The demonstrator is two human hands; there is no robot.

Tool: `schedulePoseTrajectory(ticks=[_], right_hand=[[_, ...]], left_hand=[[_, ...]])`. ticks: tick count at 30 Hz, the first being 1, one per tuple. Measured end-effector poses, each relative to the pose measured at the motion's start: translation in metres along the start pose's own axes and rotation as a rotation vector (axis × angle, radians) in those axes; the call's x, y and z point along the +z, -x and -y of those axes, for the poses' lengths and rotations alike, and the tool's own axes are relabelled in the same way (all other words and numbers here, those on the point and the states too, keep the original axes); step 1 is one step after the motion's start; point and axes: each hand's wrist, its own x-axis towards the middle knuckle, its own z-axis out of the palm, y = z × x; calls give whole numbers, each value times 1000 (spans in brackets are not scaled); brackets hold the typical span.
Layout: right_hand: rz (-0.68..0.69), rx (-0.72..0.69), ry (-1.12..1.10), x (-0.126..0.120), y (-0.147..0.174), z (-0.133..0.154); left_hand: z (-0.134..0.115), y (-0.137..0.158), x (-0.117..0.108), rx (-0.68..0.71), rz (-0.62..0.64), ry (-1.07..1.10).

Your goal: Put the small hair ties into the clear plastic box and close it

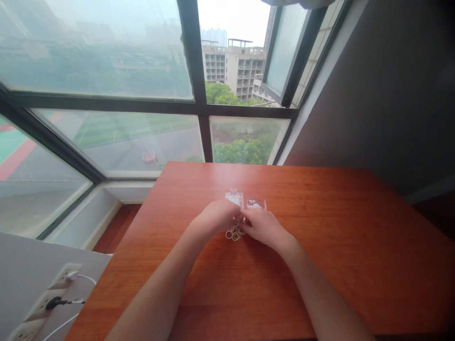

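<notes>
My left hand [222, 215] and my right hand [261, 225] meet over the middle of the wooden table [320, 265]. Their fingers are pinched together at the same spot, and what lies between the fingertips is too small to make out. Just below the fingertips lies a small cluster of several rings [234, 234], pale and metallic. Beyond my left hand is a clear plastic case [233, 196], partly covered by the hand. Behind my right hand sits a second clear case [256, 203] with something white in it.
Windows with dark frames [202, 110] rise behind the table's far edge; one pane stands open at upper right. A grey wall [384, 94] slopes along the right. At lower left, plugs and a white cable [87, 278] hang from wall sockets [42, 303].
</notes>
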Motion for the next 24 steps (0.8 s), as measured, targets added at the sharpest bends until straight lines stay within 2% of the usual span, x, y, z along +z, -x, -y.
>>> schedulePoseTrajectory(ticks=[9,14,17,20,24], right_hand=[[-7,19,10,2,-3,2],[-27,21,3,2,-2,2],[-58,28,-30,0,-1,-1],[-77,34,-87,-2,-2,-4],[-105,70,-128,-1,-4,-10]], left_hand=[[-1,-3,1,-2,-23,-72],[12,2,-5,0,-81,-18],[25,3,-8,24,-189,110],[41,-4,-4,6,-347,276],[59,-22,12,-160,-630,480]])
